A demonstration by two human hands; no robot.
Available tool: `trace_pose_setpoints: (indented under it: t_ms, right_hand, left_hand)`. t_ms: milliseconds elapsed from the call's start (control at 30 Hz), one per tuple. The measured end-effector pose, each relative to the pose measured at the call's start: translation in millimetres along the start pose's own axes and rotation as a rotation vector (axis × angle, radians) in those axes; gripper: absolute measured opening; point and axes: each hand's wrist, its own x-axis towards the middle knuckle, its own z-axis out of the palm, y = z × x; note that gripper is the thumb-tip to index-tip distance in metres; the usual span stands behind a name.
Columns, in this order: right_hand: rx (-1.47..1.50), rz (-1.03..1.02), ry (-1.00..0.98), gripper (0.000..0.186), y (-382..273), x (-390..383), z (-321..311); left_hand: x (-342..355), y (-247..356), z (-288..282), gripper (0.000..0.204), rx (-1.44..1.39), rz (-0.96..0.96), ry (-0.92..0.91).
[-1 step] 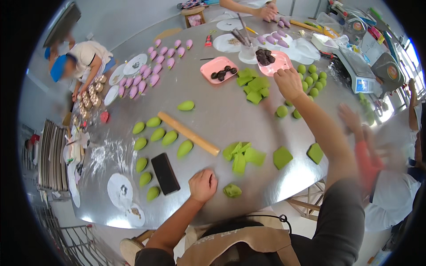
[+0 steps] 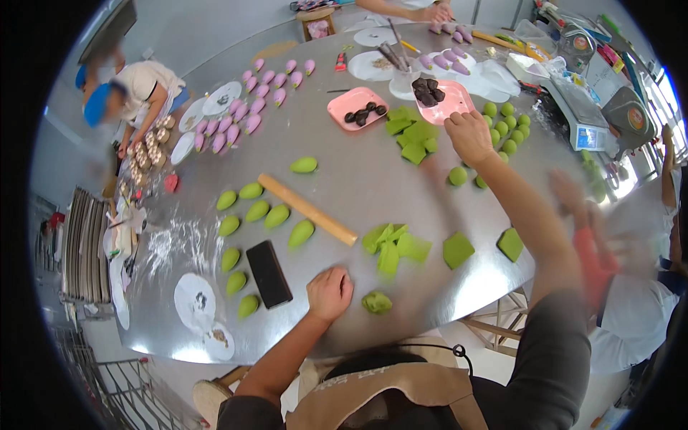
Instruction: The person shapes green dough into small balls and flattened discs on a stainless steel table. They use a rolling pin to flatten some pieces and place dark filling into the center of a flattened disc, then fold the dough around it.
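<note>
My left hand [image 2: 330, 292] rests as a closed fist on the steel table [image 2: 358, 179], just left of a small green dough lump [image 2: 376, 302]. A black flat block [image 2: 269, 274] lies to its left. My right hand [image 2: 469, 136] is stretched far out to the rim of a pink plate [image 2: 455, 107] holding dark filling balls [image 2: 428, 92]. Its fingers curl downward and hide whatever may be under them. Green dough squares [image 2: 414, 140] lie just left of that hand, green dough balls [image 2: 505, 122] to its right.
A wooden rolling pin [image 2: 308, 209] lies mid-table among green oval pieces [image 2: 251, 213] and flat green pieces [image 2: 394, 244]. Purple pieces [image 2: 244, 118], a second pink plate [image 2: 351, 100] and a scale [image 2: 584, 129] stand farther off. A co-worker's blurred hand [image 2: 573, 197] moves at right.
</note>
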Motion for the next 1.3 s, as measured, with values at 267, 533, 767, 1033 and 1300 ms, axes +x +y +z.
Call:
trace_pose_setpoints:
  t_ms: [267,533,767,1033,1300]
  right_hand:
    - [0.32,-0.271,0.172,0.007,-91.0,-25.3,-56.9]
    - [0.413,-0.494,-0.011,0.011,-134.0,-30.2,6.2]
    - [0.563,-0.297,0.031,0.022,-140.4,-37.0,26.3]
    - [1.114,0.508,-0.034,0.015,-214.0,-116.9,-117.0]
    - [1.654,0.959,-0.037,0.02,-301.8,-159.0,-109.3]
  left_hand:
    - [-3.1,-3.7,3.6,0.009,0.019,0.012,0.022]
    - [-2.5,-4.2,4.5,0.008,0.008,0.008,0.029]
    - [1.2,-1.3,3.0,0.009,0.017,-0.003,0.003]
    - [-5.3,-1.3,5.3,0.011,-0.043,0.008,0.021]
    - [-34.1,58.7,-5.7,0.042,-0.216,-0.066,-0.326]
